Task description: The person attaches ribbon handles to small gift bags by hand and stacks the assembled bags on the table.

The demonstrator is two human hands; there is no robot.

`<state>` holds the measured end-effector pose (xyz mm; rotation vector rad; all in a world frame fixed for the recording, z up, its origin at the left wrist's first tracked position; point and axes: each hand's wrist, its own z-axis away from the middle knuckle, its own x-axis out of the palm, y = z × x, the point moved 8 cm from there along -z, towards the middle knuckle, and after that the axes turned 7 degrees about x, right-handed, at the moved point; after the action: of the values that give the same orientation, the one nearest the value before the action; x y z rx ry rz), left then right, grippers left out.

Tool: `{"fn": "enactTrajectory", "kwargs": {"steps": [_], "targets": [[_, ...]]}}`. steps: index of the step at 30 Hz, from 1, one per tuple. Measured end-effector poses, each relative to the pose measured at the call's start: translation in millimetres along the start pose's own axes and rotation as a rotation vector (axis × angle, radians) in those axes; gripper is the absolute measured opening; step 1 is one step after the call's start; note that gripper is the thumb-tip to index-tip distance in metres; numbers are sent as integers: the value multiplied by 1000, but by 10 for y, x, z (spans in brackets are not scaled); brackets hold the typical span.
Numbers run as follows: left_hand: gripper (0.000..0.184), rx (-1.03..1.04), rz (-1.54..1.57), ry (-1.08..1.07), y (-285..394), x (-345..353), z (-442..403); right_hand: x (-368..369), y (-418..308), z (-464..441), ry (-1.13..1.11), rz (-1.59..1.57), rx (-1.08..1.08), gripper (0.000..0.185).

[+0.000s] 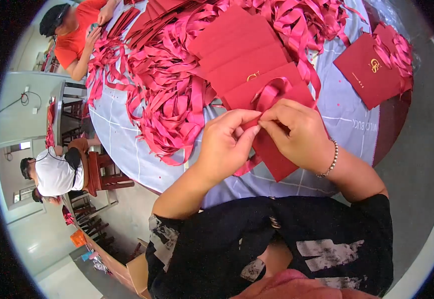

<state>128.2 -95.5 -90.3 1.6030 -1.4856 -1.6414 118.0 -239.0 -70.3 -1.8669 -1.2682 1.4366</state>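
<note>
The bare left arm (182, 195) and right arm (357, 173) reach forward, angling inward. Left grip (227, 143) and right grip (299, 133) sit close together, thumb and forefinger pinched on each, fingertips (253, 130) touching or nearly so, the right's back upward.
</note>
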Motion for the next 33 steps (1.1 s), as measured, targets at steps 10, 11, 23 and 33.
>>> {"fn": "enactTrajectory", "kwargs": {"steps": [10, 11, 23, 33], "targets": [[28, 122, -49, -52, 208, 18, -52, -116, -95, -6, -59, 158, -199, 7], [28, 124, -48, -52, 197, 26, -53, -120, -80, -2, -58, 160, -199, 7], [22, 117, -115, -25, 217, 6, -26, -195, -220, -61, -106, 330, -366, 19], [21, 532, -260, 25, 418, 37, 43, -203, -174, -168, -194, 161, -248, 12]]}}
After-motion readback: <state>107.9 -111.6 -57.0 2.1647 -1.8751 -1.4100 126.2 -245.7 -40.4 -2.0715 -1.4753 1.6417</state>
